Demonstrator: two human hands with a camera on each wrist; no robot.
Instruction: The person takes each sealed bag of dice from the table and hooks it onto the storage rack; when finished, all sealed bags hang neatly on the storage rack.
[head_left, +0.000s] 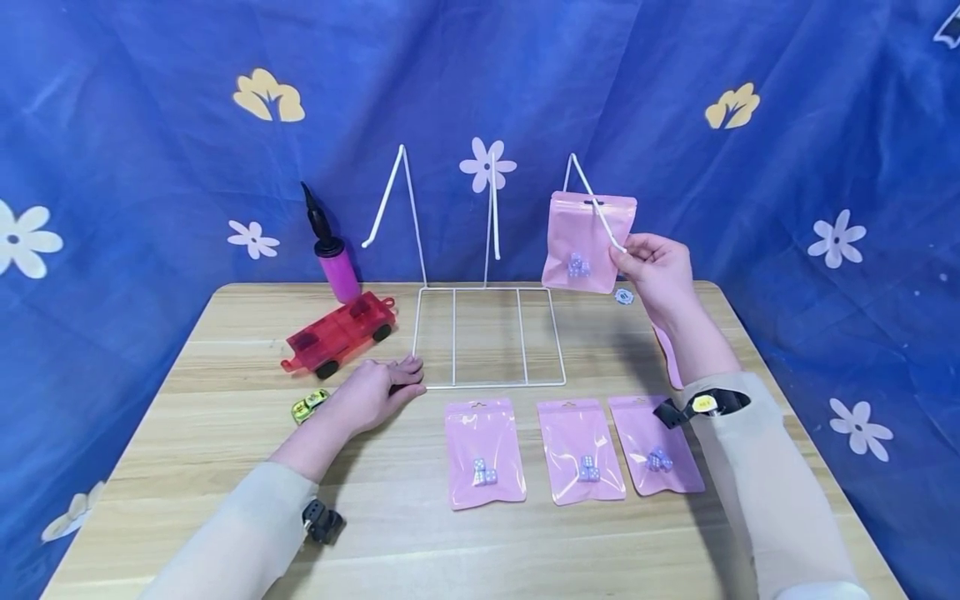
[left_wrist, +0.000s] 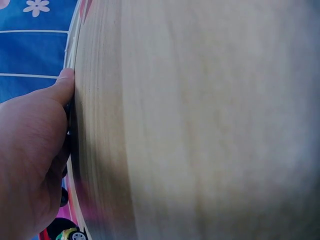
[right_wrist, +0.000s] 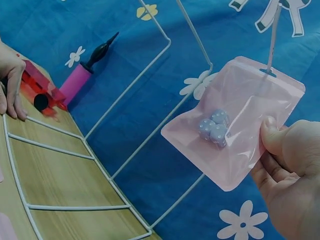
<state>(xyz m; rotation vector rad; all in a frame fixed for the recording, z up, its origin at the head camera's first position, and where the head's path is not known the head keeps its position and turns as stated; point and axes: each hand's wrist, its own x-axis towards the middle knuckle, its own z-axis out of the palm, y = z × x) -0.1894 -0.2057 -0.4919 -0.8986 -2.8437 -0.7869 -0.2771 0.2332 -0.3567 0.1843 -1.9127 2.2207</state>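
Note:
A white wire display rack [head_left: 490, 387] stands on the table with three raised prongs. My left hand [head_left: 378, 393] holds the front left corner of its base, thumb and fingers at the wire. Up at the right prong, my right hand [head_left: 660, 271] pinches the side edge of a pink zip bag [head_left: 562, 229] with several lilac dice [right_wrist: 214, 128] inside. The prong runs through the bag's hang hole. Three similar pink bags lie in front of the rack: a left one [head_left: 483, 425], a middle one [head_left: 573, 429] and a right one [head_left: 637, 425].
Left of the rack are a red toy car chassis [head_left: 337, 335], a purple hand pump [head_left: 341, 275] and a small yellow-green toy car [head_left: 309, 406]. A round token [head_left: 624, 296] lies at the back right. Another pink item [head_left: 667, 354] is partly hidden by the right forearm.

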